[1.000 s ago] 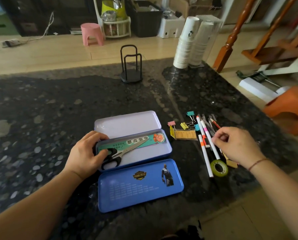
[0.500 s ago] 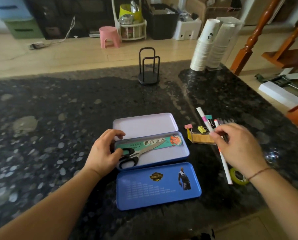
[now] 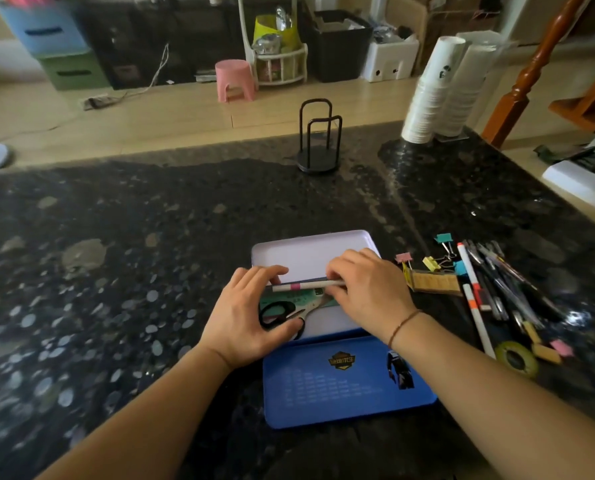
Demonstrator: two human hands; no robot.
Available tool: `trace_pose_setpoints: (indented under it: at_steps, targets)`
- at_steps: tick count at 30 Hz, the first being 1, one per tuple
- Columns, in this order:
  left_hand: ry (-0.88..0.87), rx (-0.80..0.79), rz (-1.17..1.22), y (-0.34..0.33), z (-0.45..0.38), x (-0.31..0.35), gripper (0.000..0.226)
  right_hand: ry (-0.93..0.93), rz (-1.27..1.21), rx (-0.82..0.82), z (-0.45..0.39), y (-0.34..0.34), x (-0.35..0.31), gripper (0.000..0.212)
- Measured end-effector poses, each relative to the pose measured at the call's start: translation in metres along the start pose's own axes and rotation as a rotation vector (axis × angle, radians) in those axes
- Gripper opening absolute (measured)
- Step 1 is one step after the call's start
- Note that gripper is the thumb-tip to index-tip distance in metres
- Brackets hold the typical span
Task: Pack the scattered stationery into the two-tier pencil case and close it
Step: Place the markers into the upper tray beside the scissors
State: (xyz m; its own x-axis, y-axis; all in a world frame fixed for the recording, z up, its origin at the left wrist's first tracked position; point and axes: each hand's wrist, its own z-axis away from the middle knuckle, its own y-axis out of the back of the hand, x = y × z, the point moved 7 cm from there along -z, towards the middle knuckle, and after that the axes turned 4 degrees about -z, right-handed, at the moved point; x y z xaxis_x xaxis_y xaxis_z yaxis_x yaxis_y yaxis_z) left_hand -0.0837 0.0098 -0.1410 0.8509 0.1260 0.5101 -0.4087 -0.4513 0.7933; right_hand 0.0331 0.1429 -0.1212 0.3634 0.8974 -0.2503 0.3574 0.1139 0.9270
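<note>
Stationery is going in: the right hand (image 3: 365, 292) is pinching a light, stiff white pen (image 3: 303, 285) by its end, while the left hand (image 3: 247, 317), fingers spread, is steadying the pencil case (image 3: 323, 251).

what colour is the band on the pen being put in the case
Pink, on a white pen held by the right hand; head view.

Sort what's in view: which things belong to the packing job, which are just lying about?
Job: pencil case, scissors, white pen in right hand, binder clips, pens, tape roll.
Lying about: paper cups, black wire stand, pink stool.
</note>
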Motion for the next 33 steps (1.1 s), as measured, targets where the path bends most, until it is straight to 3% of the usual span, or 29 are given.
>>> trace_pose_setpoints:
  at_steps: [6,14,18,24,33]
  targets:
    - [-0.051,-0.008,-0.027,-0.001,-0.001,0.004,0.049,-0.152,-0.085,-0.006,-0.012,-0.004,0.007,0.024]
    - [-0.044,-0.017,-0.065,-0.004,-0.002,0.003,0.036,-0.024,-0.073,-0.061,0.016,-0.002,0.006,0.013]
    - [-0.021,-0.009,-0.045,-0.005,-0.001,0.001,0.036,-0.089,-0.110,-0.106,0.023,-0.003,0.015,0.017]
    - [-0.019,-0.009,-0.042,-0.005,-0.002,0.001,0.036,-0.042,-0.108,-0.129,0.023,-0.006,0.007,0.032]
    - [-0.017,-0.016,-0.066,-0.004,-0.002,0.002,0.036,0.002,-0.078,-0.098,0.027,-0.005,0.001,0.027]
